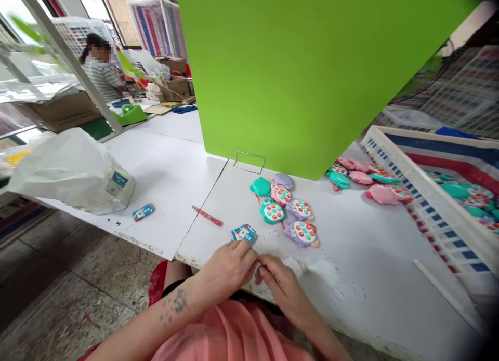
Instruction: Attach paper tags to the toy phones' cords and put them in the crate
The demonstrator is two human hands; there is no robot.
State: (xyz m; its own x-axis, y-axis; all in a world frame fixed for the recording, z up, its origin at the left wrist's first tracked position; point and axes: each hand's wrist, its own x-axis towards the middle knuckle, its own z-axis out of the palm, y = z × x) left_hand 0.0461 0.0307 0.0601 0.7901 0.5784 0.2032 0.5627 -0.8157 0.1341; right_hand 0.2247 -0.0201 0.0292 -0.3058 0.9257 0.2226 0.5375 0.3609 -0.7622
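Note:
At the table's front edge my left hand (236, 265) and my right hand (283, 283) meet with fingers closed in a pinch. Whatever they hold is too small or hidden to make out. A bundle of fine white strands (323, 272) lies beside my right hand. Just beyond my left hand are several blue printed tags (245, 233), partly overlapped by my fingers. Several animal-shaped toys with coloured dots, among them a green one (273, 211) and a purple one (302, 233), lie further out. Red tweezers (208, 215) rest to the left.
A tall green board (280, 80) stands across the table. More pink and green toys (384, 193) lie by a white plastic crate (432, 195) at right. On the left are a plastic bag (74, 174) and a stack of tags (144, 212). Another person (102, 70) sits far left.

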